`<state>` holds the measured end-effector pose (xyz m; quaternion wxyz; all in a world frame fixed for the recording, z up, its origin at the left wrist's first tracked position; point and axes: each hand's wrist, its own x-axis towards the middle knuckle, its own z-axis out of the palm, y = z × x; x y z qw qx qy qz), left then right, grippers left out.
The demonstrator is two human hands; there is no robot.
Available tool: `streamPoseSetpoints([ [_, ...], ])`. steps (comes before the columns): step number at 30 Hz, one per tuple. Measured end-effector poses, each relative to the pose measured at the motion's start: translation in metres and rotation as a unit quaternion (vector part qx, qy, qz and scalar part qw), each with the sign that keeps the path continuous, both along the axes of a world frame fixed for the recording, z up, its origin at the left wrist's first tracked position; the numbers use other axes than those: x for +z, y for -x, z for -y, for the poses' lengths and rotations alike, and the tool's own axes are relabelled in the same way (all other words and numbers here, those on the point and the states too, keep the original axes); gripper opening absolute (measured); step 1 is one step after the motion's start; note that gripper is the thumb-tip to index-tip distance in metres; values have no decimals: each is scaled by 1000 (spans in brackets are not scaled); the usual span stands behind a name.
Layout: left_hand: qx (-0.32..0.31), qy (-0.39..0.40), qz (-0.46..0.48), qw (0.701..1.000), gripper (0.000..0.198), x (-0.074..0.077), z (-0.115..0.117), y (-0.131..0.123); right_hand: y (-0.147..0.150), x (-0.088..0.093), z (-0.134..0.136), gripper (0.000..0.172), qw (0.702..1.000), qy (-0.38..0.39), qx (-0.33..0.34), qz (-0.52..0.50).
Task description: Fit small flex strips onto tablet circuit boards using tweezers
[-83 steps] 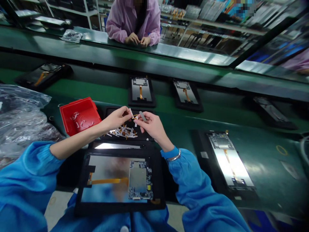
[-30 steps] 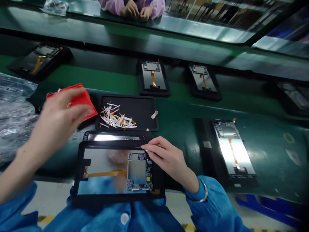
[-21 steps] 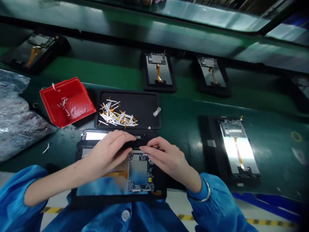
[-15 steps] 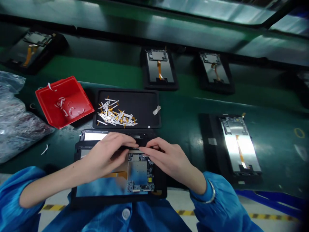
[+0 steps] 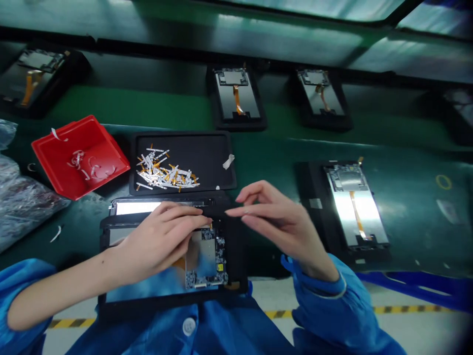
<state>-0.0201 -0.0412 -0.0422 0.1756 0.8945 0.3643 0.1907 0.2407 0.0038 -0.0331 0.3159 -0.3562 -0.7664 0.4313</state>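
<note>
My left hand (image 5: 162, 241) lies across a tablet with its back off, fingers stretched out and fingertips on its upper edge by the circuit board (image 5: 205, 259). The black foam holder (image 5: 242, 246) cradles the tablet near my body. An orange flat cable shows partly under my fingers. My right hand (image 5: 277, 217) is raised to the right of the tablet, fingers apart, with nothing visible in them. Just beyond the tablet sits a black frame with a bright white strip (image 5: 135, 207), partly covered by my left hand.
Beyond the tablet, a black tray (image 5: 210, 153) holds a heap of white and orange flex strips (image 5: 162, 170). A red bin (image 5: 79, 160) with white scraps and a plastic bag (image 5: 25, 197) stand left. Another opened tablet (image 5: 356, 207) lies right; several more sit on the green belt (image 5: 148, 106).
My right hand has come away from the tablet's upper edge and moved right, its fingers spreading. My left hand stays on the edge, flatter than before. The whole view has shifted slightly.
</note>
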Motion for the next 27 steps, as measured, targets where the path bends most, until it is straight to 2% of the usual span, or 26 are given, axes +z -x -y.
streamPoseSetpoints([
  [2,-29,-61,-37,997,32,0,0,-1,-1,-1,1,17,994,18,-94,-59],
  [4,-59,-123,-68,988,31,-1,1,-1,3,-7,1,27,978,92,-152,-106],
  [5,-70,-145,-81,984,31,-2,1,-1,7,-11,1,31,968,147,-155,-128],
  [7,-80,-165,-94,979,31,-3,2,0,16,-19,-1,31,946,254,-118,-166],
  [9,-76,-163,-92,979,30,-4,2,0,23,-24,-2,33,929,312,-64,-188],
  [12,-60,-143,-79,985,28,-4,2,-2,28,-28,-2,42,922,330,-40,-199],
  [21,-36,-76,-36,996,25,7,-3,-10,29,-32,2,40,912,335,-69,-227],
  [27,-52,-96,-55,992,23,9,3,-3,29,-31,3,39,914,330,-72,-224],
])
